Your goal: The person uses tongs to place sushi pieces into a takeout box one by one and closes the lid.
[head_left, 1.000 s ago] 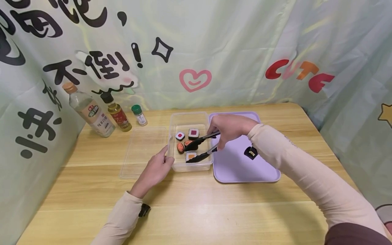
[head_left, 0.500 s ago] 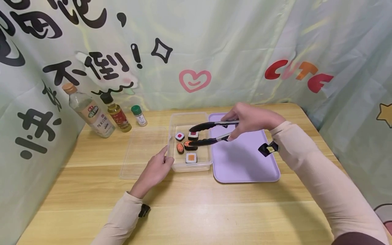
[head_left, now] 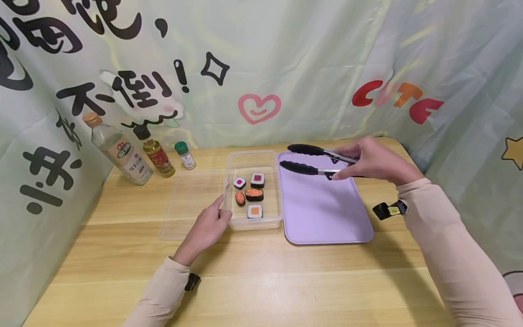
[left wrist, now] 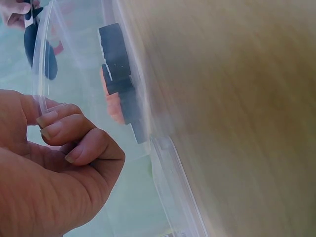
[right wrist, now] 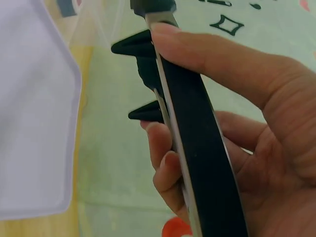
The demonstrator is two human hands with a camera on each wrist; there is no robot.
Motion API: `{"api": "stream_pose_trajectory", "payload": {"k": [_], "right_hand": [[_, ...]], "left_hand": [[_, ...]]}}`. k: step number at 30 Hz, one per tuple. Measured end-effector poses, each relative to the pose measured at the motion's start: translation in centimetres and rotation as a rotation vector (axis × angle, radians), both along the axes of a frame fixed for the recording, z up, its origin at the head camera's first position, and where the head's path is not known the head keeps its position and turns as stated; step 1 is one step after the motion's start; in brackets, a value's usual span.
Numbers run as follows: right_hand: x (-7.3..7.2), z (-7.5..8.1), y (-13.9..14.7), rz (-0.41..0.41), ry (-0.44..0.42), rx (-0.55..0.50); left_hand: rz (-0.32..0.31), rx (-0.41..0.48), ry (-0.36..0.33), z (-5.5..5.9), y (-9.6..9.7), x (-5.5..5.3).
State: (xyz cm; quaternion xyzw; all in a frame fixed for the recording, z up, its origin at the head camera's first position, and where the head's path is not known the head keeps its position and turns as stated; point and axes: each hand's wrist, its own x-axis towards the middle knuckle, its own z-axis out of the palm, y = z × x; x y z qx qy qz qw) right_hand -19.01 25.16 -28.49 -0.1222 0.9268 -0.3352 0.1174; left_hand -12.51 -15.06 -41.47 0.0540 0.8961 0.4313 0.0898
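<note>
five sushi pieces (head_left: 254, 195) sit in the clear box (head_left: 255, 224), left hand (head_left: 209, 227) pinching its rim; right hand (head_left: 372, 159) grips the tongs (head_left: 304, 169), hiding much of the handle, tips parted near the lilac tray (head_left: 327, 213), though the right wrist view crops them off.

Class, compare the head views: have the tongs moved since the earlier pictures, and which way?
Yes: judged against the clear container, the tongs have moved rightward and up the picture, now at the far end of the purple tray.
</note>
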Motion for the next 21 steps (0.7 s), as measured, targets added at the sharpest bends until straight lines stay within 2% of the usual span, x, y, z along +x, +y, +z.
{"api": "stream_pose_trajectory", "payload": {"k": [7, 14, 21], "right_hand": [[1.1, -1.4, 2.6, -0.136, 0.006, -0.015], [2.1, -3.4, 4.7, -0.278, -0.003, -0.074], [3.1, -5.7, 6.1, -0.381, 0.033, -0.091]], "left_hand": [[-0.004, -0.001, -0.003, 0.1, 0.0, 0.0], [-0.005, -0.007, -0.003, 0.2, 0.0, 0.0], [-0.005, -0.007, -0.007, 0.2, 0.0, 0.1]]}}
